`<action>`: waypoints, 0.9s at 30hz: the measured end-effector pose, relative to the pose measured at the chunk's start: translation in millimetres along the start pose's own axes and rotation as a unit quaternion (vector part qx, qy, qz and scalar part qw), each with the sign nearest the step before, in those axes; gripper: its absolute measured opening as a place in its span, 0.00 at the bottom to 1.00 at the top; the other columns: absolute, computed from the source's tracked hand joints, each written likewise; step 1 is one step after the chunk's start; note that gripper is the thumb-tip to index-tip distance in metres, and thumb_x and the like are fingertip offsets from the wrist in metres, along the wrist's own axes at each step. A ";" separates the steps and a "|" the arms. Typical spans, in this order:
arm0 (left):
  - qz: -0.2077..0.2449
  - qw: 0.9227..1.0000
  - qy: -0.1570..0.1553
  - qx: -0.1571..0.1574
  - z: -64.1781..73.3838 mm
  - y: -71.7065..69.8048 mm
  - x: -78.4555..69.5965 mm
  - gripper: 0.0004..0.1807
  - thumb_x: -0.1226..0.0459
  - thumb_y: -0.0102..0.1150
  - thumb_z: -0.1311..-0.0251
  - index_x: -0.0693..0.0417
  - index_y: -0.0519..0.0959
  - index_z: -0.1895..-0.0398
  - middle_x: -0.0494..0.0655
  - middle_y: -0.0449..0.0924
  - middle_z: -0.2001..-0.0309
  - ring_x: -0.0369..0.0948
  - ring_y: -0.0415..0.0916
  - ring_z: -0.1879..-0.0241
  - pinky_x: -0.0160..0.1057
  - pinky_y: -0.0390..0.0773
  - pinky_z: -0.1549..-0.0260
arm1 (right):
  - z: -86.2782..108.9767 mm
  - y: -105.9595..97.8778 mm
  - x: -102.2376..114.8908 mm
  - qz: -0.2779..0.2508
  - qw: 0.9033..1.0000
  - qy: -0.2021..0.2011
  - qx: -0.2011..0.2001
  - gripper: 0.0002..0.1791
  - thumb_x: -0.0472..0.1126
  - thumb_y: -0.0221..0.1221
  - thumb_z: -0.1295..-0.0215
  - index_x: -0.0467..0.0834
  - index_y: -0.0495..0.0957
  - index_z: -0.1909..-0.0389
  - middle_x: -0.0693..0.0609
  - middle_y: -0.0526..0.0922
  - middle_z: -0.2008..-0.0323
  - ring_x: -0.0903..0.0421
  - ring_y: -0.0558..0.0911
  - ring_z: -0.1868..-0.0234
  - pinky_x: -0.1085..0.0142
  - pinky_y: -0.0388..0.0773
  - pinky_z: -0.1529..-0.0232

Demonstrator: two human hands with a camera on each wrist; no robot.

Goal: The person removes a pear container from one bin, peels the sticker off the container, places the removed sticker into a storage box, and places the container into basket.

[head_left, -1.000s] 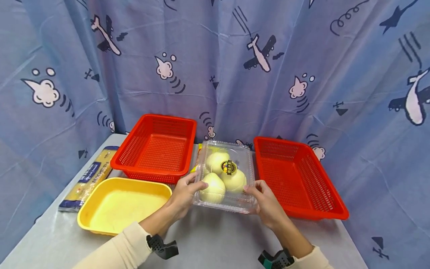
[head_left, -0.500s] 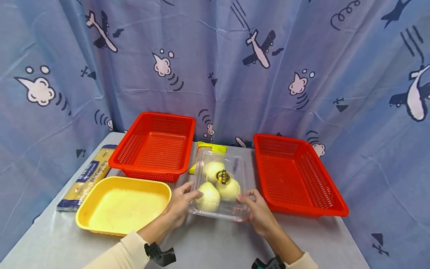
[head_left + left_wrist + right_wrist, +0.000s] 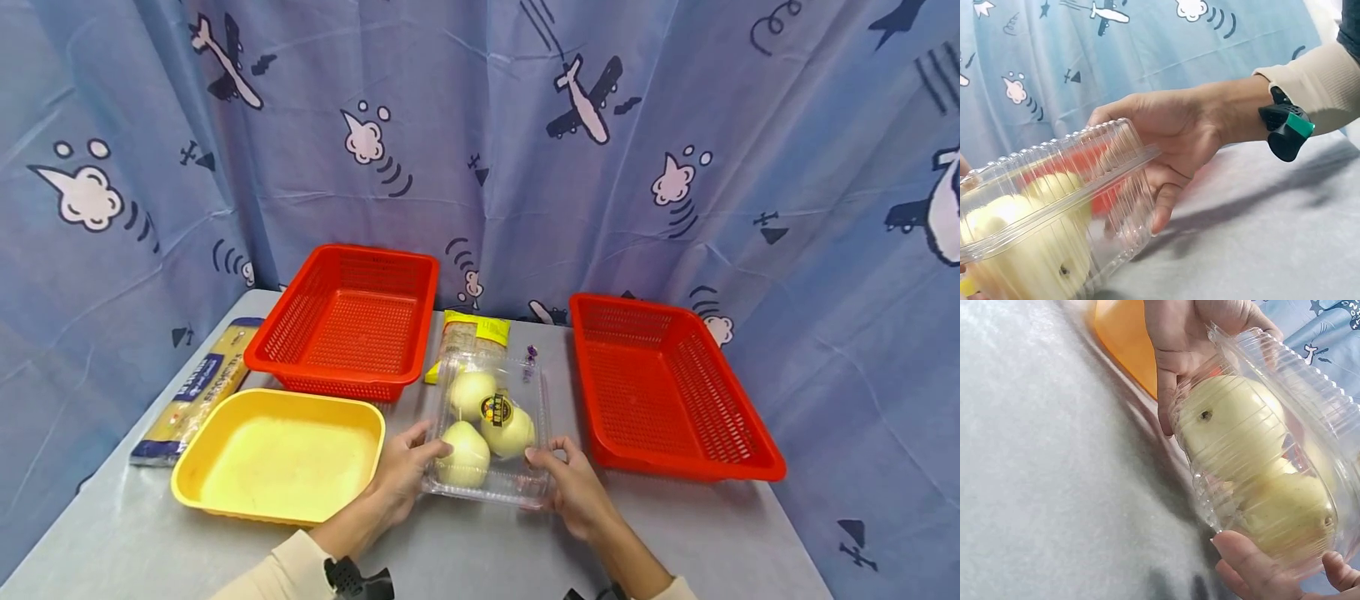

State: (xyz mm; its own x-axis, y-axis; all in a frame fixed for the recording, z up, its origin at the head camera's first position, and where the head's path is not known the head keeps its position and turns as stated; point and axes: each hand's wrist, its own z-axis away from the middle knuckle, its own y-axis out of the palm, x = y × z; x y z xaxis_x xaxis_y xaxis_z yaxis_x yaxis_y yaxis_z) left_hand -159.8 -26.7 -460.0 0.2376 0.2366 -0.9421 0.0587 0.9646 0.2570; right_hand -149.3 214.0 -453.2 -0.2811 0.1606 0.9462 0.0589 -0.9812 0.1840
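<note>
A clear plastic clamshell box (image 3: 491, 492) with three pale yellow pears (image 3: 464, 455) inside is held over the middle of the table. A round dark label (image 3: 497, 411) marks its lid. My left hand (image 3: 402, 471) grips the near left side, thumb on top. On the near right side my right hand (image 3: 573, 492) grips it the same way. The left wrist view shows the right hand (image 3: 1172, 134) with fingers under the box's edge. Fingers under the base are partly hidden in the head view. In the right wrist view, the box (image 3: 1310, 425) is tilted and both hands touch it.
A yellow basin (image 3: 281, 454) stands left of the box, with a red basket (image 3: 371, 325) behind it. Another red basket (image 3: 660, 392) is at right. A noodle packet (image 3: 198, 387) lies far left. Behind the box are a yellow bag (image 3: 489, 328) and a small purple item (image 3: 531, 353).
Both hands have drawn the clamshell box toward me and slightly left, lower in the head view. The yellow bag and small purple item behind it have come into view. Both hands keep their grip.
</note>
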 end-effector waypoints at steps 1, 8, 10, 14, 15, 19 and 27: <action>0.001 1.000 -0.001 0.001 0.6 0.2 0.7 0.42 0.68 0.60 0.50 0.70 0.57 0.30 0.71 0.50 0.31 0.46 0.68 0.58 0.29 0.70 0.78 | 0.7 -0.2 -0.6 -0.001 1.000 -0.001 -0.001 0.18 0.36 0.58 0.38 0.40 0.57 0.59 0.41 0.69 0.60 0.40 0.83 0.66 0.44 0.80 0.69; 0.011 1.000 -0.018 0.010 1.2 1.0 7.6 0.43 0.68 0.60 0.49 0.70 0.55 0.29 0.72 0.45 0.30 0.51 0.65 0.54 0.32 0.73 0.72 | 3.9 -2.6 -4.7 0.001 1.000 0.007 -0.002 0.19 0.38 0.59 0.37 0.39 0.57 0.58 0.39 0.70 0.58 0.41 0.82 0.65 0.44 0.80 0.68; 0.012 1.000 -0.025 0.014 1.4 1.1 9.6 0.43 0.68 0.59 0.48 0.70 0.54 0.29 0.73 0.43 0.29 0.56 0.61 0.45 0.40 0.76 0.60 | 4.4 -4.0 -6.3 0.001 1.000 0.013 -0.002 0.19 0.39 0.60 0.36 0.39 0.58 0.57 0.38 0.71 0.58 0.42 0.82 0.64 0.44 0.80 0.67; 0.016 0.999 -0.030 0.020 0.2 1.8 11.6 0.43 0.68 0.58 0.47 0.70 0.53 0.28 0.73 0.40 0.29 0.60 0.49 0.34 0.56 0.68 0.46 | 4.5 -6.0 -7.6 0.008 1.000 0.014 -0.008 0.19 0.40 0.61 0.37 0.39 0.60 0.58 0.38 0.72 0.58 0.41 0.82 0.64 0.43 0.79 0.68; 0.012 0.999 -0.028 0.019 -0.2 1.9 11.7 0.43 0.68 0.59 0.47 0.70 0.53 0.28 0.73 0.40 0.29 0.61 0.48 0.34 0.58 0.66 0.45 | 4.3 -6.2 -7.6 0.011 1.000 0.012 -0.010 0.19 0.40 0.61 0.37 0.39 0.60 0.58 0.38 0.72 0.58 0.41 0.82 0.64 0.43 0.79 0.68; -0.002 1.000 -0.022 0.013 -0.6 1.5 11.7 0.43 0.68 0.60 0.48 0.70 0.54 0.28 0.74 0.43 0.29 0.61 0.47 0.33 0.60 0.61 0.42 | 3.8 -6.7 -7.8 0.020 1.000 0.010 -0.021 0.19 0.40 0.63 0.38 0.39 0.62 0.59 0.40 0.73 0.61 0.43 0.82 0.67 0.43 0.80 0.70; -0.036 0.999 -0.020 0.008 -0.1 -1.2 14.7 0.43 0.67 0.63 0.51 0.68 0.59 0.30 0.72 0.52 0.33 0.62 0.52 0.35 0.59 0.65 0.44 | 5.4 -7.0 -10.3 0.037 0.998 0.013 -0.041 0.18 0.39 0.64 0.39 0.38 0.65 0.58 0.41 0.78 0.64 0.45 0.82 0.67 0.46 0.81 0.72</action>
State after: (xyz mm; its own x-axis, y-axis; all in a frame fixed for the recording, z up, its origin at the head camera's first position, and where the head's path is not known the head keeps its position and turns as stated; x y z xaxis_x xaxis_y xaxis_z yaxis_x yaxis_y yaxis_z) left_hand -156.4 -24.4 -474.2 0.2715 0.1621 -0.9487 0.0932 0.9767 0.1936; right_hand -141.6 219.8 -462.9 -0.3040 0.0850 0.9489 0.0019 -0.9960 0.0898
